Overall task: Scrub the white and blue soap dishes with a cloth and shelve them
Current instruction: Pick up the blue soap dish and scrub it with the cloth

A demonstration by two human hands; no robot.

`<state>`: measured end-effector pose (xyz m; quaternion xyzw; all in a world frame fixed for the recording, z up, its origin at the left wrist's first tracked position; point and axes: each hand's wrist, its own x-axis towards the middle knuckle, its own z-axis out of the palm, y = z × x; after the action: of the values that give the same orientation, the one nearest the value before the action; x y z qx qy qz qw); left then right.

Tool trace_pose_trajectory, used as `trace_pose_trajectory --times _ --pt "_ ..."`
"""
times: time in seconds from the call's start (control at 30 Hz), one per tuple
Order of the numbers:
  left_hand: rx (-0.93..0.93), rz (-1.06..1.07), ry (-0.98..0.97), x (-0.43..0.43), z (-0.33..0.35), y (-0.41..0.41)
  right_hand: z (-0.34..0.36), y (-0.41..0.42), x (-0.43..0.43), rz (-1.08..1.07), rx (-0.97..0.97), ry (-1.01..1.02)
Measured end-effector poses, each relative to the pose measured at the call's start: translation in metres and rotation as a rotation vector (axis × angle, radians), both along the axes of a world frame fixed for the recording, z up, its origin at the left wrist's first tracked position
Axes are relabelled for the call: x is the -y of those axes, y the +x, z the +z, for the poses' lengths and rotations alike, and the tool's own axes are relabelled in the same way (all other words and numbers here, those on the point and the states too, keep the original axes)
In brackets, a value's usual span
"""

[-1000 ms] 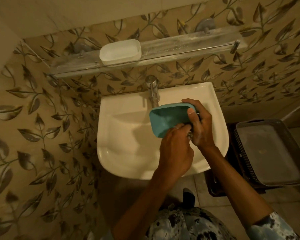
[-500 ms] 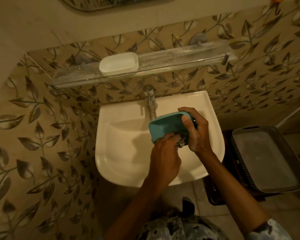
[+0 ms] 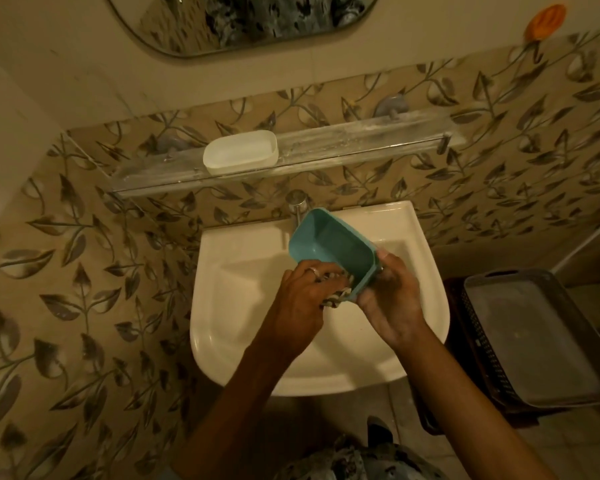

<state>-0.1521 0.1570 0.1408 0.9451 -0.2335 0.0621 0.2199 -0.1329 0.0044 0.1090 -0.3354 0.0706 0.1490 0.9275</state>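
Observation:
Over the white sink (image 3: 229,306), my right hand (image 3: 390,299) holds the blue soap dish (image 3: 329,245) by its near end, tilted with its hollow facing up and left. My left hand (image 3: 298,299) grips a patterned cloth (image 3: 338,292) bunched against the dish's near lower edge. Most of the cloth is hidden under my fingers. The white soap dish (image 3: 240,152) sits on the left half of the glass wall shelf (image 3: 361,143), upright and apart from both hands.
A chrome tap (image 3: 297,206) stands at the sink's back, just behind the blue dish. A dark basket with a grey tray (image 3: 530,341) on top sits to the right of the sink. A mirror (image 3: 243,22) hangs above the shelf.
The blue dish has turned from its underside facing me to its hollow facing up. My right hand's grip has shifted to the near end. The view has tilted upward.

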Motion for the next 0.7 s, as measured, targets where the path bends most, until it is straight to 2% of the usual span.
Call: trace_pose_trajectory --times 0.1,0.2,0.27,0.37,0.53,0.63,0.7 --pt "0.090 -0.182 0.121 -0.013 0.007 0.001 -0.001 0.002 0.010 0.248 -0.065 0.166" --pt "0.109 -0.282 0.209 -0.019 0.013 0.005 0.000 0.008 0.018 0.447 -0.195 0.132" --pt "-0.005 -0.283 0.253 -0.018 0.017 0.007 0.001 0.012 0.017 0.453 -0.250 0.081" --pt "-0.157 -0.182 0.261 -0.016 0.012 0.007 0.002 0.016 0.010 0.344 -0.247 0.029" --pt "-0.254 0.201 0.015 0.013 0.007 -0.017 0.004 0.022 -0.007 0.209 -0.164 -0.001" --pt "-0.290 0.365 -0.300 0.034 0.007 -0.035 0.000 0.023 -0.011 0.186 -0.102 -0.024" --pt "-0.410 0.433 -0.458 0.039 0.010 -0.039 -0.004 0.020 -0.012 0.190 -0.029 -0.105"
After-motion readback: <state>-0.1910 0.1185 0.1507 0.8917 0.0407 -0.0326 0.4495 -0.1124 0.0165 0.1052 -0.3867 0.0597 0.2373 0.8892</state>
